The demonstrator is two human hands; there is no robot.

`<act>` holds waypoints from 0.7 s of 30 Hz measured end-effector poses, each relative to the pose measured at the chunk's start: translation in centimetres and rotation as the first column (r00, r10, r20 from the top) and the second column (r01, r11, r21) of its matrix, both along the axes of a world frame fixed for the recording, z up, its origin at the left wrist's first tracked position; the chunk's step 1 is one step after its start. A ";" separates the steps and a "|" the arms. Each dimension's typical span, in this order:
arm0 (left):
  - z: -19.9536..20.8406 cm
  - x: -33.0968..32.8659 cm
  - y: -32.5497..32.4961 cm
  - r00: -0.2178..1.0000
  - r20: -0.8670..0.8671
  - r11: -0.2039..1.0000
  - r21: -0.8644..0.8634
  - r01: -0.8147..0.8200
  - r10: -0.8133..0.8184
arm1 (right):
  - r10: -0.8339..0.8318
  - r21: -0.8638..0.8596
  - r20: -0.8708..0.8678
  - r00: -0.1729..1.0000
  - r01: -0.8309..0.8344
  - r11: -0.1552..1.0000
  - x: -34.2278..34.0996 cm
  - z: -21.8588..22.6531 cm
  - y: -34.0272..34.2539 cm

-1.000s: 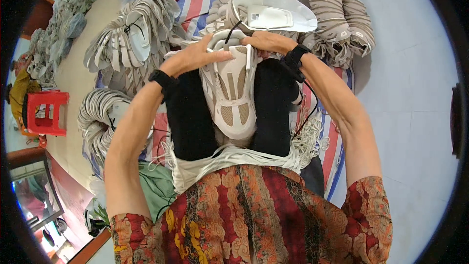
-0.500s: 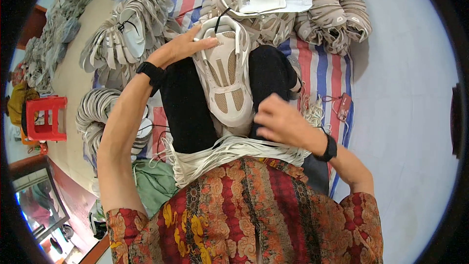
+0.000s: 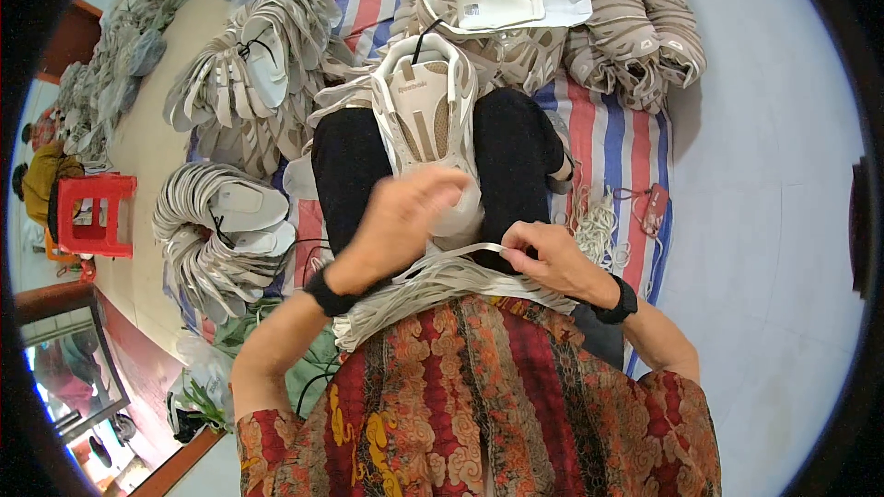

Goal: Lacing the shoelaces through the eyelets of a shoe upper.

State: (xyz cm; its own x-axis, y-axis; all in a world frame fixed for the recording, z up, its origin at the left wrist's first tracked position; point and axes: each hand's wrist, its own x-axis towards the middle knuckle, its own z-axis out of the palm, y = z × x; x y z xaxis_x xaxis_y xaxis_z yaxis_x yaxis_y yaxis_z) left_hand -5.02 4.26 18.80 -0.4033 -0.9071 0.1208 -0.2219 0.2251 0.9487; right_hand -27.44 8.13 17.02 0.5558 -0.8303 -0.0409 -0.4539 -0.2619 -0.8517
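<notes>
A beige and white shoe upper (image 3: 424,115) lies between my knees with its toe toward me. My left hand (image 3: 401,221) hovers above the toe, smeared by motion, so I cannot make out whether its fingers are apart. Across my lap is a thick bunch of off-white shoelaces (image 3: 414,293). At the right end of it, my right hand (image 3: 552,262) pinches one flat shoelace (image 3: 474,248), lifted out toward the left. Where that lace's far end lies is hidden near my left wrist.
Fanned bundles of shoe uppers (image 3: 221,230) stand at my left; more stacked uppers (image 3: 626,28) sit far right. A white tray-like piece (image 3: 562,5) rests beyond the shoe. Loose laces (image 3: 597,225) and a small red object (image 3: 652,210) lie on the striped sheet (image 3: 608,138). A red stool (image 3: 97,212) stands left.
My left hand has left the upper's collar and come toward me over the toe. The right hand has lowered to the bunch and now pinches a shoelace.
</notes>
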 end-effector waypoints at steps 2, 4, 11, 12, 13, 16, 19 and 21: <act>-1.8 -2.1 1.8 0.988 -0.006 0.986 0.071 0.152 -0.152 | -0.066 0.296 0.086 0.994 0.037 0.955 0.0 1.3 -0.2; -1.2 -2.6 2.9 0.966 -0.194 0.789 0.560 0.254 -0.174 | -0.123 0.290 0.090 0.988 0.092 0.953 -1.0 1.4 -0.8; -0.1 4.9 4.2 0.960 -0.040 0.733 0.637 0.238 -0.277 | -0.705 -0.293 -0.015 0.709 0.671 0.681 -19.0 -2.9 -6.6; 0.2 6.3 4.9 0.970 -0.059 0.728 0.651 0.217 -0.237 | -0.803 -0.362 -0.060 0.593 0.737 0.571 -22.4 -3.7 -7.7; 0.3 7.2 5.4 0.976 -0.083 0.720 0.664 0.203 -0.199 | -0.859 -0.427 -0.107 0.501 0.757 0.495 -25.6 -4.0 -8.4; 0.8 6.9 6.4 0.988 -0.040 0.718 0.682 0.137 -0.150 | -0.861 -0.556 -0.293 0.415 0.659 0.507 -30.6 -6.0 -9.3; 1.5 4.2 5.5 0.984 -0.001 0.746 0.652 0.134 -0.176 | -0.627 -0.484 -0.653 0.425 0.402 0.777 -27.8 -7.4 -10.3; 2.4 2.0 4.3 0.978 0.032 0.765 0.628 0.140 -0.206 | -0.495 -0.632 -0.450 0.744 0.126 0.764 -22.1 -7.5 -10.9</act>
